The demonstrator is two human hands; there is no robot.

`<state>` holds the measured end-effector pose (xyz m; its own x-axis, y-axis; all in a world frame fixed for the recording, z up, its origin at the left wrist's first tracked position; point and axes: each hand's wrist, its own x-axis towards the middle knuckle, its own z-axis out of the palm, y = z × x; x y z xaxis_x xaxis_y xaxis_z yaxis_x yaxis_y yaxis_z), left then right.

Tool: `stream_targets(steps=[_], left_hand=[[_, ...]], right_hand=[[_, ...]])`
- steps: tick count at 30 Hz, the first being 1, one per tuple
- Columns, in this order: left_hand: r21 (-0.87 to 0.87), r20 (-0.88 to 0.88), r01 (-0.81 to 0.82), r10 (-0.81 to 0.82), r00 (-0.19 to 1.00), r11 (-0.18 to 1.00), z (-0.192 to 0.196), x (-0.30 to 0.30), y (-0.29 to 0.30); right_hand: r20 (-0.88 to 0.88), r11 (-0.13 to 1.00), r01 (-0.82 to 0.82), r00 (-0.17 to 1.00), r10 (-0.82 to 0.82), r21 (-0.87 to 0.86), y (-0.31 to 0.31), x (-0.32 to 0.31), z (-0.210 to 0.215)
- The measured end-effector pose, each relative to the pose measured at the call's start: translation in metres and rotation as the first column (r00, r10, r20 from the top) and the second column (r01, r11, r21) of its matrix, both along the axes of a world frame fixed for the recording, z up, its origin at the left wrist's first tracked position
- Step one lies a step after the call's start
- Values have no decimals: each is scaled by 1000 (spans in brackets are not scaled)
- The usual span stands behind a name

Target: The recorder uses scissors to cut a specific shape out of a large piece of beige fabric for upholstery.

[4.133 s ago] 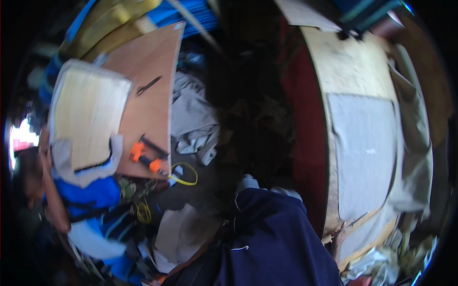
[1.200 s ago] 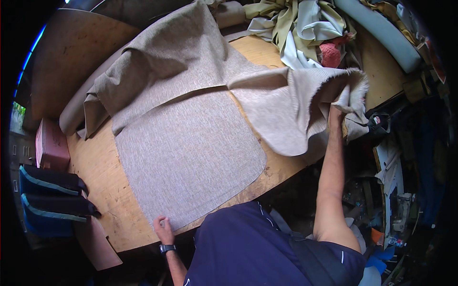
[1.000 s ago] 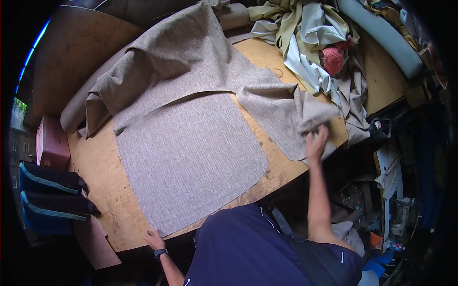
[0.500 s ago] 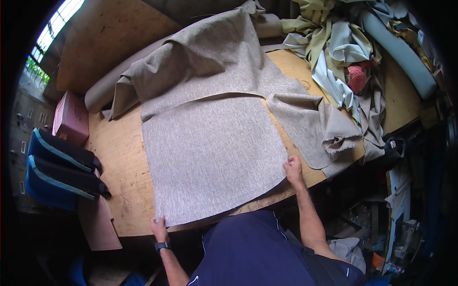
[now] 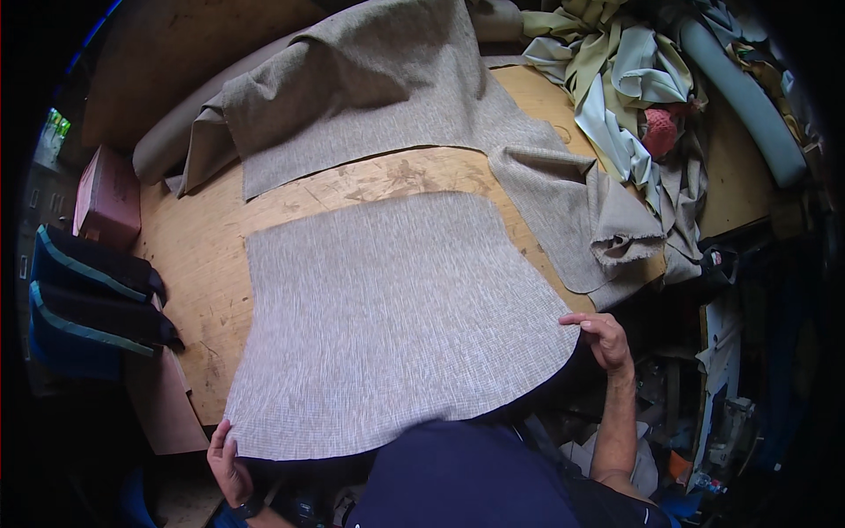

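Observation:
A cut panel of greyish-beige woven fabric (image 5: pixel 387 326) stretches between my two hands, its near edge hanging past the table's front edge against my body. My left hand (image 5: pixel 229 465) pinches the near left corner. On the right, my right hand (image 5: pixel 606 340) grips the panel's right edge between thumb and fingers. Beyond the panel's far edge, a larger piece of the same fabric (image 5: pixel 352 97) lies rumpled over the table, with a crumpled end (image 5: pixel 620 220) at the right.
The wooden table (image 5: pixel 194 264) bears a fabric roll (image 5: pixel 176 145) along its back left. A pink box (image 5: pixel 110 198) and dark blue padded pieces (image 5: pixel 92 295) stand at the left. Pale cloth scraps (image 5: pixel 616 97), a red mesh bundle (image 5: pixel 658 132) and a grey-blue roll (image 5: pixel 748 101) lie at far right.
The panel has been drawn toward me, away from the larger fabric, baring a strip of table between them. My hands have moved farther apart, still holding its edges.

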<state>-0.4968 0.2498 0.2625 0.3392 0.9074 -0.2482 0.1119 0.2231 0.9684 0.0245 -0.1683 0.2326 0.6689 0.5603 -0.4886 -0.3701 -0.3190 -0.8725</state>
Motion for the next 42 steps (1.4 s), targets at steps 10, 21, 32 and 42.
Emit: stream_targets(steps=[10, 21, 32, 42], left_hand=[[-90, -292, 208, -226, 929, 974, -121, 99, 191], [357, -499, 184, 20, 866, 916, -242, 214, 285], [317, -539, 2, 178, 823, 949, -246, 242, 269], [453, -484, -41, 284, 828, 891, -259, 231, 269]], right_hand=[[51, 979, -191, 980, 195, -75, 127, 125, -127], [574, 952, -5, 797, 189, -306, 205, 168, -224], [561, 925, 71, 811, 165, -374, 202, 169, -221], [246, 974, 106, 968, -54, -202, 190, 177, -226]])
